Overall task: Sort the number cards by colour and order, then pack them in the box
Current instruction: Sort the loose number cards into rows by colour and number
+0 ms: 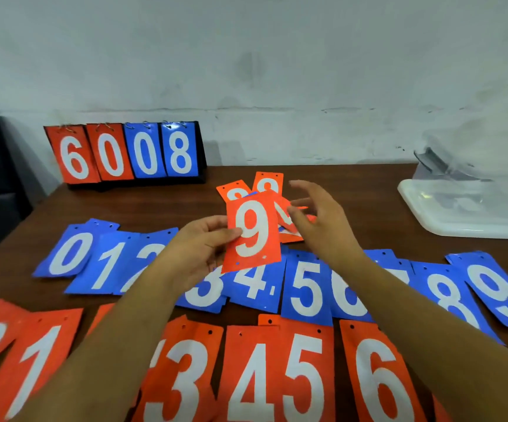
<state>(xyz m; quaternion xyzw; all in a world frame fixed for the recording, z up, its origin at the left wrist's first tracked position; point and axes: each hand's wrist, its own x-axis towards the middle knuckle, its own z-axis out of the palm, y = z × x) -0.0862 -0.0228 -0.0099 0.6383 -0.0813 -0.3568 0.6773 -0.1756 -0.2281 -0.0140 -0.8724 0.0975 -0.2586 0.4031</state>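
The left hand (198,248), arm extended, has its grip pinched on the orange 9 card (254,231), held upright above the blue row (307,287). The right hand (323,222) hovers just beyond that row, grip apart, fingers spread.

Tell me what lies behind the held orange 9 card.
A loose pile of orange cards on the table; the 9 card and right hand cover most of their numbers.

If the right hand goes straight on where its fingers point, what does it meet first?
Probably the loose orange pile behind the held 9 card; depth is unclear.
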